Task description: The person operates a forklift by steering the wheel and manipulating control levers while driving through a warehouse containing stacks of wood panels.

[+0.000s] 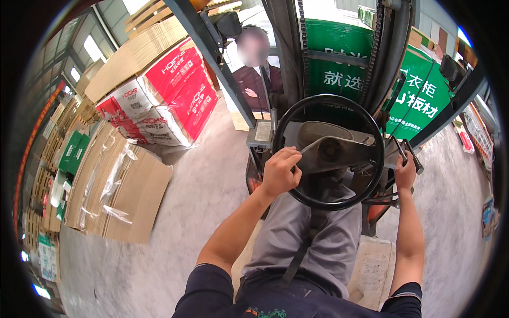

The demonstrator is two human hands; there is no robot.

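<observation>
I sit at the controls of a forklift, its black steering wheel (380,159) in front of my lap. My left hand (282,170) is closed around the left side of the wheel. On the right, the fingers of my right hand (405,170) wrap around a dark control lever (401,152); a second lever (416,159) stands beside it. Ahead rises the dark mast (384,58) with its chains. Beyond it stands a large load wrapped in green (339,40) with white lettering.
A person in a dark red jacket (258,85) stands ahead, left of the mast. Red-and-white wrapped stacks (175,90) and flat brown cardboard (127,191) lie to the left on the grey floor (196,212). Another green-wrapped stack (416,90) is ahead right, beyond the right frame post (450,108).
</observation>
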